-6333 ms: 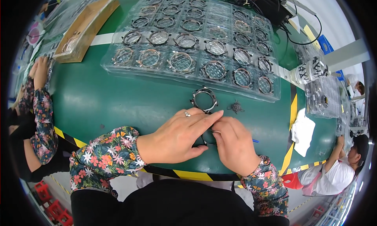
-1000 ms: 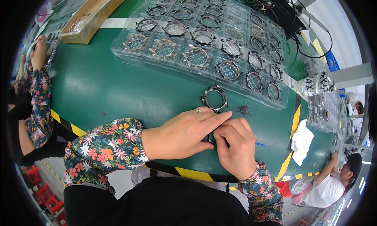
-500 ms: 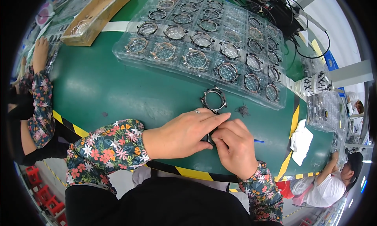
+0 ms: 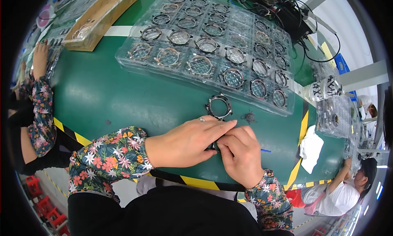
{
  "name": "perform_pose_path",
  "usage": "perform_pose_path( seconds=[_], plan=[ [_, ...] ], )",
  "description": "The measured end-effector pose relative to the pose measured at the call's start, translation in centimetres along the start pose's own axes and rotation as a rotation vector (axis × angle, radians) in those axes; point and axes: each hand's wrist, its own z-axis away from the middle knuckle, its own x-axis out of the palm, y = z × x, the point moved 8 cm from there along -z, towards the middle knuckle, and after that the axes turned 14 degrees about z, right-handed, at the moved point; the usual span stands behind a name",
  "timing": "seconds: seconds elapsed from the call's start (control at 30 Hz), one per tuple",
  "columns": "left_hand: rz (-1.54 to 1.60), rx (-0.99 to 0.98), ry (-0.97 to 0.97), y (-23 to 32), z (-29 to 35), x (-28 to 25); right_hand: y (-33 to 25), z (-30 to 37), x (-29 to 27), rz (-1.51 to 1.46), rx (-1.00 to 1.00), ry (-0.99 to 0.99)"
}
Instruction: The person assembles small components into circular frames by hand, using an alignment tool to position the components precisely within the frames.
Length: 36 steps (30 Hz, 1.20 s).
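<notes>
My left hand [image 4: 186, 139] and my right hand [image 4: 243, 155] meet in front of me, just above the table's near part. Between their fingertips is a dark watch case [image 4: 213, 146], mostly hidden; only a small part of its curved side shows. Both hands are closed on it, the right thumb and forefinger pinching its right side. A second dark watch case [image 4: 209, 107], an open ring with lugs, lies on the green table just beyond my fingers. To its right is a small heap of dark scraps [image 4: 249, 116].
Stacked clear plastic trays [image 4: 180, 75] with many watch cases fill the far middle. A blue stick [image 4: 265, 150] lies right of my hand, a white cloth [image 4: 311, 150] farther right. A cardboard box [image 4: 88, 43] stands far left; black cabled equipment [image 4: 282, 14] far right. Co-workers sit on both sides.
The whole view has shifted slightly, so the tray and hands appear a little further left. Both hands keep hold of the watch case, with only slight finger movement.
</notes>
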Motion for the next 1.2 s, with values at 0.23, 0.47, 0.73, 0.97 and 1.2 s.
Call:
perform_pose_path(
  seconds=[0.23,0.47,0.73,0.97,1.2],
  plan=[
    [0.005,-0.040,-0.018,-0.6,0.1,0.1,0.0,0.0,-0.6,0.050,-0.006,0.067],
    [-0.001,-0.031,-0.010,-0.5,0.0,0.0,0.3,-0.2,-0.3,0.016,0.007,0.048],
    [0.035,-0.050,-0.039,-0.5,-0.1,0.1,2.3,-0.2,-1.6,-0.060,0.145,0.033],
    [0.028,-0.076,-0.075,-0.6,0.1,-0.1,5.5,0.2,-4.2,0.211,0.270,0.205],
    [-0.021,-0.030,-0.087,0.1,-0.2,0.0,5.4,0.2,-4.0,0.353,0.220,0.207]
  ],
)
